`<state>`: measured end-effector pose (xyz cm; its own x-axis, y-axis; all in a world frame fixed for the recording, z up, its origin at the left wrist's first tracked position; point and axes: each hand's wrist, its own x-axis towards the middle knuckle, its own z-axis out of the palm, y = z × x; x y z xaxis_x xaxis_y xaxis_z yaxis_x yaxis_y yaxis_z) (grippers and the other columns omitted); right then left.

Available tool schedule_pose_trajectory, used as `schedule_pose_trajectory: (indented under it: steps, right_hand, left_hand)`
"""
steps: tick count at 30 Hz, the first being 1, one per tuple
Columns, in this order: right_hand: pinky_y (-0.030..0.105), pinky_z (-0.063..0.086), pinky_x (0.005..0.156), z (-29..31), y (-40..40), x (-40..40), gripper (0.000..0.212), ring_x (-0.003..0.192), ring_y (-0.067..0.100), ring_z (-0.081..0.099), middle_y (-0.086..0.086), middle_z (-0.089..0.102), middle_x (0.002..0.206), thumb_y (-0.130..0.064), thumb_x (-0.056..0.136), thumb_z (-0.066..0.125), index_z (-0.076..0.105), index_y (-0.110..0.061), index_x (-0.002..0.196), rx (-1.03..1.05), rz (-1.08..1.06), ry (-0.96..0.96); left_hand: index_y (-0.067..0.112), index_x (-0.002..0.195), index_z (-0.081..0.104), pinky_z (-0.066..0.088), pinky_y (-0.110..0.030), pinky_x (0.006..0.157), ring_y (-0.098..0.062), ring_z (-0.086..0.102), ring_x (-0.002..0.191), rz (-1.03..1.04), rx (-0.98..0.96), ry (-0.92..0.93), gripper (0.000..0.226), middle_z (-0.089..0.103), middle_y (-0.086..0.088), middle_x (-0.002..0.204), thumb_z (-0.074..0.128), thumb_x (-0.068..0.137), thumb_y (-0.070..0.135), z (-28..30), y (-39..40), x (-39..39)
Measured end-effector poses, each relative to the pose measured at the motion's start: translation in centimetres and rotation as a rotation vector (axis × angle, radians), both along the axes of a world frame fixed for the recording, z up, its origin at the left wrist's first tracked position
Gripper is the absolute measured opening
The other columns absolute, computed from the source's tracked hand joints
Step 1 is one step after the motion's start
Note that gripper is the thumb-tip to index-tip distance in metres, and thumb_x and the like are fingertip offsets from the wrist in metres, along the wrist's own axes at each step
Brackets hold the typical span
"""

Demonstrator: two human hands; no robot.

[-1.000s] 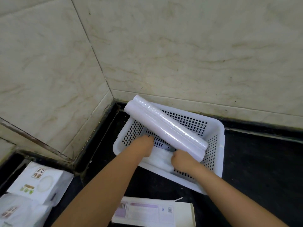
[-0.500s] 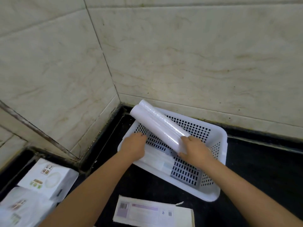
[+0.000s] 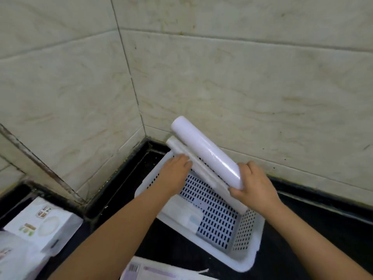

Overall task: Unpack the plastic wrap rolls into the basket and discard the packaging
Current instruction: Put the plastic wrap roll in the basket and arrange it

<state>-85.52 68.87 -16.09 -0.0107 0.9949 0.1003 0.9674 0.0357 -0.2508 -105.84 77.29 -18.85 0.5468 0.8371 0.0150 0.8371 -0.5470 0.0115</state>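
Observation:
A white perforated plastic basket (image 3: 245,257) sits on the black counter in the wall corner. Two white plastic wrap rolls are held tilted above it. My right hand (image 3: 255,185) grips the near ends; the thicker glossy roll (image 3: 203,150) lies on top. My left hand (image 3: 175,174) is closed around the thinner roll (image 3: 198,169) beneath it, near its far end. Inside the basket, along the near-left wall, lies a flat white pack (image 3: 182,212). The far basket rim is hidden behind the rolls.
Tiled walls meet in a corner just behind the basket. A white printed box (image 3: 43,223) and another white pack (image 3: 16,257) lie at lower left on a lower ledge. A flat box with a barcode label (image 3: 153,273) lies at the bottom edge.
Both rolls have risen out of the basket and tilt up toward the corner. My left hand moved from the basket's inside onto the thinner roll. My right hand shifted to the rolls' near ends.

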Motion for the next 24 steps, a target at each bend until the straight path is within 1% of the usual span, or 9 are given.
schedule_pose_trajectory:
  steps: [2,6,12,14,16,18,19,21,24]
  right_hand:
    - [0.028,0.029,0.067,1.0,-0.1,1.5,0.056,0.095,0.028,0.049,0.015,0.051,0.107,-0.03,0.074,0.067,0.048,-0.004,0.12,0.007,-0.012,-0.016]
    - [0.027,0.027,0.068,0.7,0.3,2.3,0.059,0.095,0.025,0.047,0.012,0.051,0.11,-0.036,0.077,0.065,0.043,-0.009,0.125,-0.043,-0.007,-0.046]
    - [0.032,0.037,0.087,-1.5,4.1,-0.2,0.058,0.111,0.027,0.046,0.015,0.048,0.128,-0.038,0.087,0.054,0.034,-0.009,0.133,-0.129,0.086,0.048]
    - [0.034,0.037,0.095,-2.8,4.8,-1.3,0.06,0.12,0.028,0.042,0.016,0.042,0.137,-0.037,0.09,0.05,0.028,-0.008,0.138,-0.205,0.121,0.089]
    - [0.034,0.035,0.1,-4.4,4.7,-2.1,0.061,0.125,0.027,0.039,0.015,0.039,0.142,-0.035,0.092,0.047,0.022,-0.009,0.141,-0.257,0.113,0.097]
    - [0.034,0.032,0.105,-5.6,4.2,-2.3,0.059,0.129,0.026,0.037,0.014,0.036,0.145,-0.034,0.094,0.042,0.02,-0.008,0.142,-0.259,0.086,0.047]
    - [0.034,0.031,0.106,-5.9,4.0,-2.1,0.057,0.13,0.026,0.036,0.013,0.035,0.147,-0.032,0.095,0.041,0.02,-0.008,0.142,-0.247,0.078,0.008]
    - [0.033,0.033,0.105,-5.9,3.6,-1.6,0.052,0.129,0.025,0.036,0.012,0.034,0.147,-0.025,0.094,0.041,0.024,-0.008,0.141,-0.216,0.059,-0.032]
    - [0.04,0.034,0.105,-4.7,1.8,-0.9,0.05,0.13,0.029,0.036,0.013,0.04,0.143,-0.019,0.089,0.051,0.037,-0.008,0.135,-0.118,-0.018,-0.072]
  left_hand:
    - [0.009,0.14,0.031,0.023,-0.038,0.115,-0.023,0.021,0.143,-0.021,0.075,0.05,0.062,0.03,-0.01,0.151,0.056,0.084,0.002,-0.2,1.5,1.8]
    - [0.01,0.135,0.039,0.01,-0.043,0.119,-0.023,0.03,0.138,-0.089,0.116,0.167,0.051,0.042,-0.008,0.144,0.055,0.087,0.006,-0.8,3.0,3.1]
    - [0.009,0.141,0.03,0.008,-0.042,0.12,-0.021,0.024,0.141,-0.193,0.025,0.266,0.054,0.03,-0.009,0.151,0.048,0.091,0.005,-1.7,1.5,-1.2]
    - [0.008,0.136,0.04,0.017,-0.041,0.119,-0.02,0.035,0.136,-0.227,0.066,0.21,0.053,0.041,-0.01,0.145,0.056,0.086,0.006,-1.5,0.3,-2.2]
    - [0.011,0.12,0.059,0.039,-0.036,0.108,-0.015,0.058,0.117,-0.249,0.137,0.189,0.052,0.064,-0.006,0.123,0.074,0.07,0.014,-1.1,-0.5,-2.0]
    - [0.015,0.107,0.068,0.049,-0.03,0.097,-0.012,0.067,0.102,-0.218,0.182,0.135,0.05,0.072,0.001,0.106,0.081,0.059,0.021,-0.7,-0.7,-1.2]
    - [0.015,0.113,0.065,0.045,-0.029,0.101,-0.012,0.063,0.108,-0.184,0.183,0.137,0.049,0.07,0.0,0.112,0.077,0.066,0.021,-0.8,-0.6,-1.1]
    - [0.008,0.137,0.039,0.02,-0.037,0.117,-0.019,0.038,0.134,-0.138,0.064,0.169,0.05,0.047,-0.008,0.139,0.051,0.088,0.009,-1.7,-0.4,-0.9]
    - [0.007,0.146,0.016,0.003,-0.041,0.121,-0.022,0.014,0.144,-0.083,0.027,0.182,0.056,0.024,-0.011,0.153,0.037,0.094,0.004,-1.8,-0.5,-0.8]
